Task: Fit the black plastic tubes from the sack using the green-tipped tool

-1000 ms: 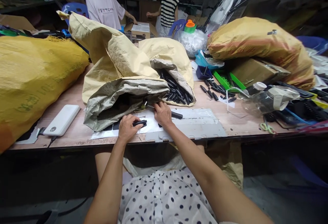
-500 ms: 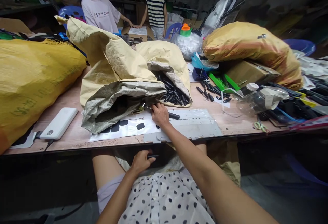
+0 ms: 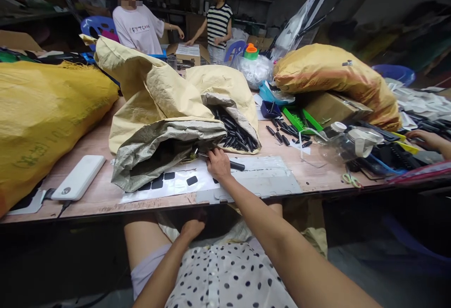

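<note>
My right hand is closed round the shaft of a black-handled tool, which has a shiny metal end and looks like a small hammer. It lies at the mouth of an open cream sack with a grey lining. Under the hand are a white sheet with black rounded squares and a grey board. My left hand is below the table edge over my lap; its fingers are lost in shadow. Black tubular parts spill from a second sack.
A full yellow sack and a white power bank are left. Rightward are a green tray, a clear jug, scissors and another person's hand. Two people stand beyond the table.
My left hand has slipped further under the table edge, and the dark piece in it no longer shows. My right hand keeps its hold. Another person's hand has appeared at the right.
</note>
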### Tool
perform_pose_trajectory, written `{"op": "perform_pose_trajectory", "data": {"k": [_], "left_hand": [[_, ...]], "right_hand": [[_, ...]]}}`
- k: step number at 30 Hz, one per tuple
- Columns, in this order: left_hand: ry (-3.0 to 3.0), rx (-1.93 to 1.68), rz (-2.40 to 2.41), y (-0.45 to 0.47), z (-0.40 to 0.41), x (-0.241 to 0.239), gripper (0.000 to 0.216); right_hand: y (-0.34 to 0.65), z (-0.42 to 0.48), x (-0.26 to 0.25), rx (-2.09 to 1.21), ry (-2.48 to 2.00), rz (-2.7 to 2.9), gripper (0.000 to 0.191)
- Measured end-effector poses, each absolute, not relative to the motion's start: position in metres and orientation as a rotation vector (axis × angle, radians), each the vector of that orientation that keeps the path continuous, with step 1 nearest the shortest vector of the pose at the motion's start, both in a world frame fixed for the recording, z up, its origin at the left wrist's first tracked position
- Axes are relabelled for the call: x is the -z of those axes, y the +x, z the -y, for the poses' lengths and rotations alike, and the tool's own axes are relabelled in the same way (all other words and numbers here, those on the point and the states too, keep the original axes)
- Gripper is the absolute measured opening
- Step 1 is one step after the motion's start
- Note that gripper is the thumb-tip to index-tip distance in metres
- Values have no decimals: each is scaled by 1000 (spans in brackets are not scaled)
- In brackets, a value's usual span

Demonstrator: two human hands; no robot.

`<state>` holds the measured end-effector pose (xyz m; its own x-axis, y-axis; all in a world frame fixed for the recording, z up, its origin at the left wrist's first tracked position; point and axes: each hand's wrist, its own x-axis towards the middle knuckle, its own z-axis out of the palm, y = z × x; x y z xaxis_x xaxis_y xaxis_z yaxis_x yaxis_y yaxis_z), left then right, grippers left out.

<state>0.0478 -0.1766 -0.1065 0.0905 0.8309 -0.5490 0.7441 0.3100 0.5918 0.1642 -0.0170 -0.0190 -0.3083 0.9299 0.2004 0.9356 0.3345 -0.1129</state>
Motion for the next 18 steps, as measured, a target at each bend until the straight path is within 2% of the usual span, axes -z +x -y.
{"op": "perform_pose_trajectory", "data": {"k": [3,6,9,10,12,14,18], "left_hand": [[1547,-259,-1379,50,182,74,29],[1697,-665,-1216,41,167,34,19],[1765,-1154,-1632,17,130,8,26],[1745,-1217,-1850,7,115,3,24],[1540,-1128,-2321,-15,88,0,24],[1249,-879,-2610,-32,67,1,29],[933,-567,-2722,-49,46,5,33]], "right_hand": [[165,17,23,41,-1688,2363,24],[165,18,25,48,-1693,2356,23],[166,19,28,58,-1674,2354,23],[166,19,29,63,-1662,2353,23],[167,20,32,72,-1635,2353,23],[168,21,35,78,-1618,2346,23],[167,23,40,79,-1598,2329,21]]}}
